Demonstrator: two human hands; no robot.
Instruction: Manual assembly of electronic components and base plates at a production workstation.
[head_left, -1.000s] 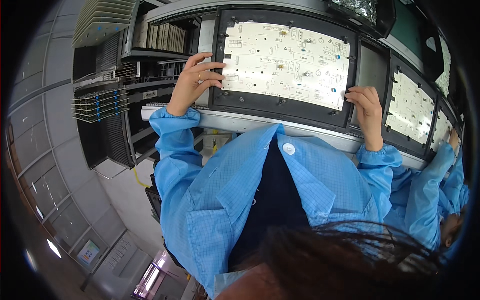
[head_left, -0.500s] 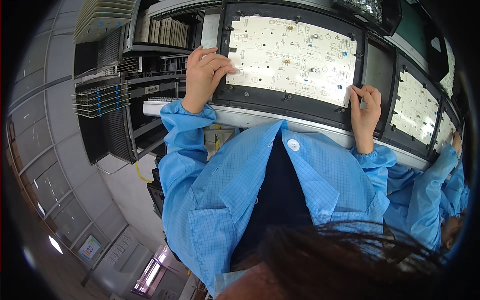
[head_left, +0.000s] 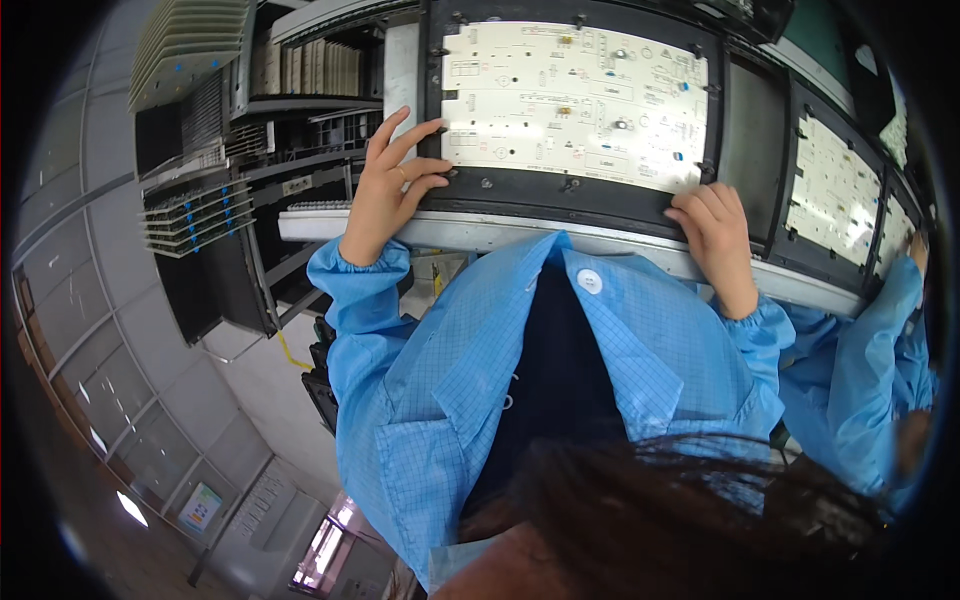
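A cream-white circuit board (head_left: 570, 137) with printed markings and a few small blue, yellow and silver parts lies in a black frame (head_left: 530, 195) with knob-like clips around its rim. At the frame's left side, my left hand (head_left: 385, 190) has its fingers spread, their tips touching the frame's edge by the board's lower left corner. My right hand (head_left: 718, 235) rests at the lower right corner of the board. Its fingers are curled together against the thumb; whatever they may grip is hidden.
A metal rail (head_left: 480, 235) runs along the near side. To the right, a second black frame holds another white board (head_left: 832, 200), and a co-worker's blue sleeve (head_left: 868, 340) reaches toward a further one. Racks of upright boards (head_left: 195, 215) stand at left.
Both hands have shifted nearer to me along the board's sides. My left fingers have spread further apart, and my right fingers have curled in. The view has also shifted slightly.
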